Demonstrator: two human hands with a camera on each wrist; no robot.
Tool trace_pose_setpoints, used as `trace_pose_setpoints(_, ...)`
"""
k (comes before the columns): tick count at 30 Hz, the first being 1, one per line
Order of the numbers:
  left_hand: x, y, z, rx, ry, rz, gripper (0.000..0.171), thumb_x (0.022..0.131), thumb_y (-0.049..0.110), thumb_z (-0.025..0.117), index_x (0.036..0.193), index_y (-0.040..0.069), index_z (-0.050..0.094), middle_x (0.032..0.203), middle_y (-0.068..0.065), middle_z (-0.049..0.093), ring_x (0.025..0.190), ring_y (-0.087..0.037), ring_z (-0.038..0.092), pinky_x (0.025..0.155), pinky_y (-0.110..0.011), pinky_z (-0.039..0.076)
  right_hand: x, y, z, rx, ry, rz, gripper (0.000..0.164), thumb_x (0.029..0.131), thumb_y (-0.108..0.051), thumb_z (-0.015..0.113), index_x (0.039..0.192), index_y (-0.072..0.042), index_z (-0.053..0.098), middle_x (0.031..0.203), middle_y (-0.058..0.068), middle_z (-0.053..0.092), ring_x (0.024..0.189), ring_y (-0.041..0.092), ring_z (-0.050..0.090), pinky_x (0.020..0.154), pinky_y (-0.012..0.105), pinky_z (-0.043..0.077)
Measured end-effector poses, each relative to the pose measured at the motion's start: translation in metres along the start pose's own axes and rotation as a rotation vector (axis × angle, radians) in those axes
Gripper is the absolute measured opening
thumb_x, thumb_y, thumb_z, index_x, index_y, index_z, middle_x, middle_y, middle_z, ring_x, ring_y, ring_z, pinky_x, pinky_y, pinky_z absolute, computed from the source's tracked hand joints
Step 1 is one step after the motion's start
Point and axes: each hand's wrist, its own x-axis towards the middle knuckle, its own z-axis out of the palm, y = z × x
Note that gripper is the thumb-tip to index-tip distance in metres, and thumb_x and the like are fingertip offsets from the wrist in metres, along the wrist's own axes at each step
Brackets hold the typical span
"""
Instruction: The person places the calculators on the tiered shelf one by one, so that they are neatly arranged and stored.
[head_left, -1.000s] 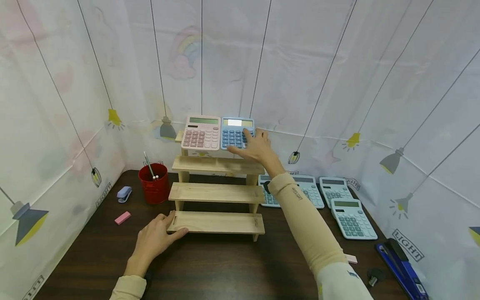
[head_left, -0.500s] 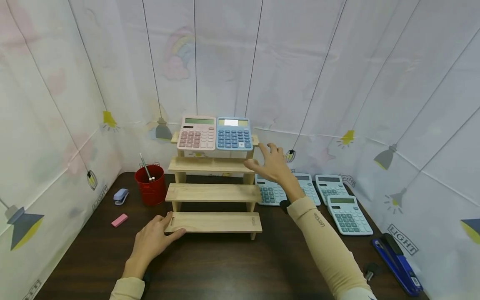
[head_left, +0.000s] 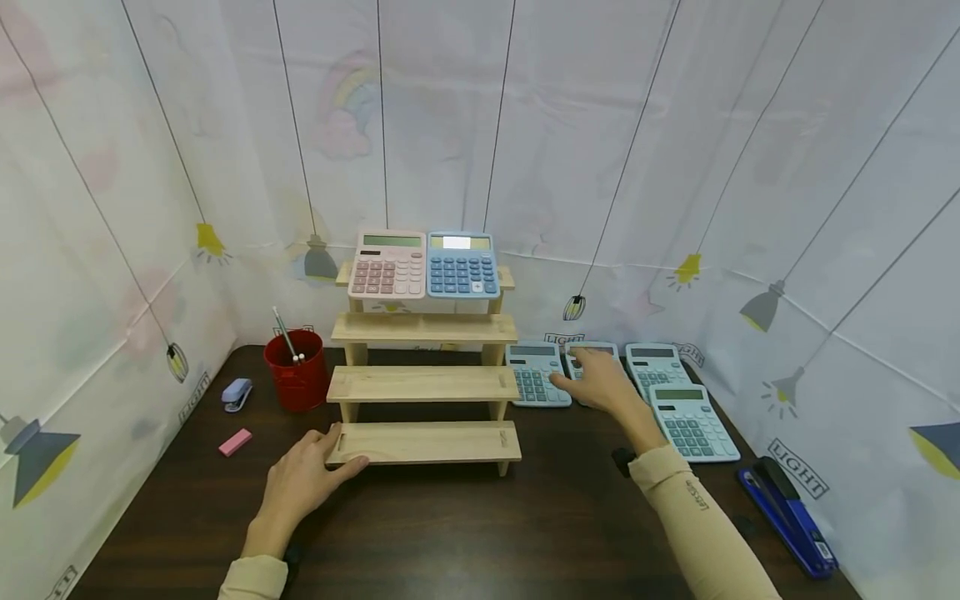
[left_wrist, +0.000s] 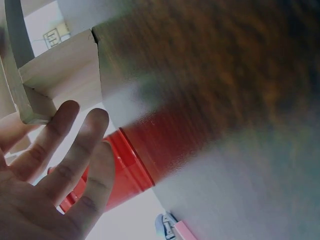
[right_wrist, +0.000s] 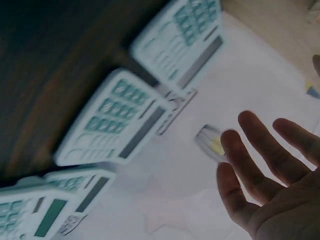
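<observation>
A stepped wooden display stand (head_left: 423, 385) stands mid-table. On its top step lean a pink calculator (head_left: 387, 265) and a blue calculator (head_left: 462, 265), side by side. My left hand (head_left: 300, 482) holds the left end of the lowest step, thumb along the front edge; its other fingers reach out fairly straight in the left wrist view. My right hand (head_left: 600, 385), fingers spread and holding nothing, is over a pale green calculator (head_left: 576, 364), overlapping it in the head view. Another pale green calculator (head_left: 538, 375) lies left of it, beside the stand.
Two more calculators (head_left: 693, 423) overlap at the right. A blue stapler (head_left: 787, 517) lies near the right edge. Left of the stand are a red bucket (head_left: 296, 375) with pencils, a small stapler (head_left: 237, 394) and a pink eraser (head_left: 236, 442). Printed curtains surround the table.
My right hand has left the blue calculator on the top step and moved right and down to the pale green calculators. My left hand stays at the lowest step; the head view has shifted slightly.
</observation>
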Motion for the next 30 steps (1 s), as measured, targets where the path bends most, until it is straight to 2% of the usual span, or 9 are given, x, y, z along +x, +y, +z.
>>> trace_pose_setpoints(2, -0.001, 0.0, 0.0, -0.003, -0.003, 0.0, 0.094, 0.083, 0.074, 0.063, 0.15, 0.011, 0.048, 0.118, -0.015, 0.062, 0.087, -0.023, 0.057, 0.066, -0.042, 0.05, -0.007, 0.014, 0.002, -0.009, -0.014, 0.011, 0.069, 0.094, -0.047, 0.064, 0.141, 0.003, 0.053, 0.124, 0.027, 0.067, 0.108, 0.042, 0.065, 0.089, 0.057, 0.053)
trace_pose_setpoints(4, -0.001, -0.001, 0.001, -0.004, -0.004, 0.001, 0.094, 0.082, 0.074, 0.063, 0.15, 0.011, 0.048, 0.118, -0.015, 0.062, 0.087, -0.023, 0.057, 0.066, -0.042, 0.05, -0.013, 0.028, 0.003, -0.011, -0.036, 0.035, 0.069, 0.094, -0.045, 0.065, 0.14, 0.004, 0.054, 0.12, 0.027, 0.068, 0.103, 0.04, 0.067, 0.085, 0.056, 0.054)
trace_pose_setpoints(7, -0.001, -0.001, 0.0, -0.003, 0.0, 0.005, 0.094, 0.083, 0.074, 0.063, 0.15, 0.01, 0.048, 0.117, -0.015, 0.062, 0.086, -0.022, 0.056, 0.065, -0.039, 0.049, -0.019, 0.048, 0.005, -0.034, -0.044, 0.069, 0.069, 0.094, -0.045, 0.064, 0.139, 0.007, 0.053, 0.124, 0.029, 0.066, 0.107, 0.043, 0.065, 0.087, 0.057, 0.053)
trace_pose_setpoints(14, 0.0, -0.001, -0.001, -0.006, 0.001, 0.01, 0.095, 0.083, 0.074, 0.063, 0.15, 0.009, 0.047, 0.115, -0.014, 0.061, 0.081, -0.021, 0.052, 0.06, -0.033, 0.043, -0.035, 0.09, 0.004, -0.111, -0.06, 0.154, 0.078, 0.092, -0.047, 0.064, 0.142, 0.01, 0.048, 0.139, 0.038, 0.051, 0.126, 0.057, 0.049, 0.1, 0.066, 0.043)
trace_pose_setpoints(19, 0.0, 0.0, -0.001, -0.011, -0.01, 0.004, 0.094, 0.083, 0.073, 0.063, 0.151, 0.01, 0.047, 0.115, -0.014, 0.061, 0.08, -0.02, 0.051, 0.059, -0.031, 0.041, -0.051, 0.12, -0.002, -0.151, -0.122, 0.223, 0.087, 0.091, -0.055, 0.062, 0.146, 0.009, 0.041, 0.141, 0.044, 0.043, 0.124, 0.063, 0.046, 0.093, 0.072, 0.043)
trace_pose_setpoints(22, 0.0, 0.001, -0.002, -0.014, -0.003, 0.006, 0.093, 0.083, 0.073, 0.064, 0.15, 0.01, 0.047, 0.116, -0.015, 0.061, 0.081, -0.021, 0.053, 0.06, -0.033, 0.044, -0.059, 0.137, -0.008, -0.157, -0.159, 0.263, 0.094, 0.091, -0.06, 0.059, 0.148, 0.011, 0.036, 0.14, 0.048, 0.039, 0.122, 0.066, 0.043, 0.091, 0.074, 0.041)
trace_pose_setpoints(26, 0.0, 0.002, -0.003, -0.014, 0.002, 0.007, 0.093, 0.084, 0.071, 0.065, 0.15, 0.01, 0.047, 0.117, -0.016, 0.061, 0.084, -0.022, 0.054, 0.063, -0.036, 0.047, -0.068, 0.158, -0.012, -0.139, -0.218, 0.314, 0.101, 0.091, -0.067, 0.056, 0.15, 0.011, 0.031, 0.14, 0.053, 0.03, 0.121, 0.072, 0.038, 0.092, 0.076, 0.039)
trace_pose_setpoints(30, 0.0, 0.002, -0.003, -0.012, -0.004, 0.003, 0.093, 0.084, 0.071, 0.064, 0.151, 0.01, 0.046, 0.117, -0.016, 0.061, 0.083, -0.022, 0.053, 0.062, -0.035, 0.046, -0.075, 0.173, -0.01, -0.13, -0.27, 0.349, 0.107, 0.088, -0.072, 0.055, 0.151, 0.011, 0.029, 0.139, 0.055, 0.027, 0.122, 0.073, 0.035, 0.095, 0.075, 0.039)
